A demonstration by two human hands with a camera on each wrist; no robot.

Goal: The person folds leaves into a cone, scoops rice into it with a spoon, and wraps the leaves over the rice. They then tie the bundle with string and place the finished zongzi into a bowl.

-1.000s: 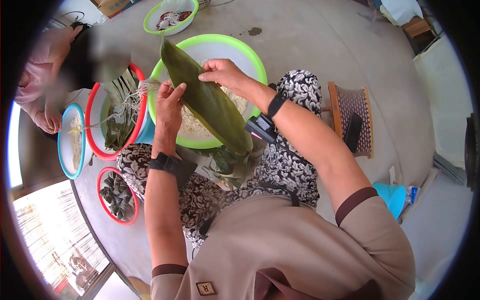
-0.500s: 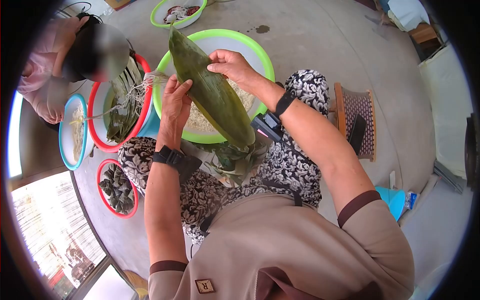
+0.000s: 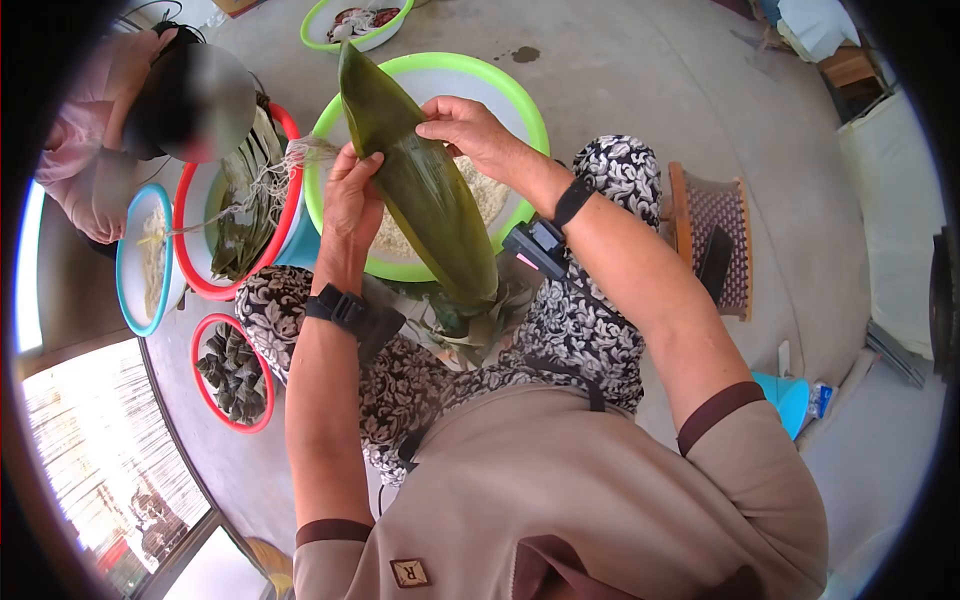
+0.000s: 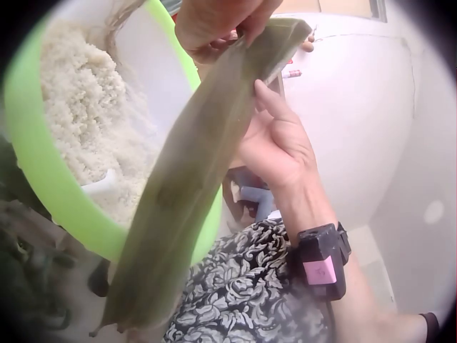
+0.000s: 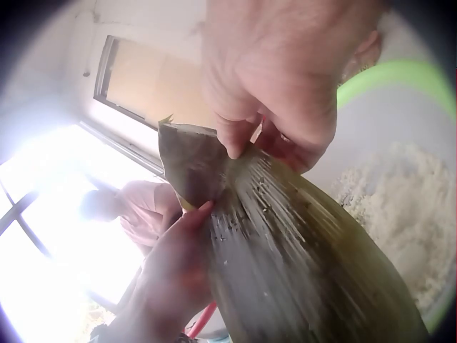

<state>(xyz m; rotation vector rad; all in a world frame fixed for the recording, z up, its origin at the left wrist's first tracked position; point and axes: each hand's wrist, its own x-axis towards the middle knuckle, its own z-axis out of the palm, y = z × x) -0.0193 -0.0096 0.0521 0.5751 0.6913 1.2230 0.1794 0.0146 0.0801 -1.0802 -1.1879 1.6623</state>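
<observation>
A long, wide green leaf [image 3: 440, 215] is stretched between both hands above a green-rimmed basin [image 3: 530, 100] of white rice [image 3: 480, 190]. The left hand [image 3: 350, 200] pinches one edge, thumb on its upper face. On the opposite edge the right hand [image 3: 468, 130] pinches with thumb and fingers. Near the two hands the leaf [image 5: 285, 243] looks wet, with a bend across it, in the right wrist view. Its lower end [image 4: 143, 293] hangs past the basin rim [image 4: 107, 243] in the left wrist view. Some fingers are hidden behind the leaf.
Left of the basin stand a red-rimmed basin [image 3: 180, 230] of leaves and string, a blue-rimmed one [image 3: 122, 270], and a red-rimmed basket [image 3: 200, 385] of dark wrapped bundles [image 3: 235, 375]. Another person [image 3: 85, 150] sits at left. A woven stool [image 3: 720, 240] stands at right.
The view has shifted since the first frame, and the leaf has turned slightly, its lower end swinging a little left since the middle frame. Both hands keep their pinch on it.
</observation>
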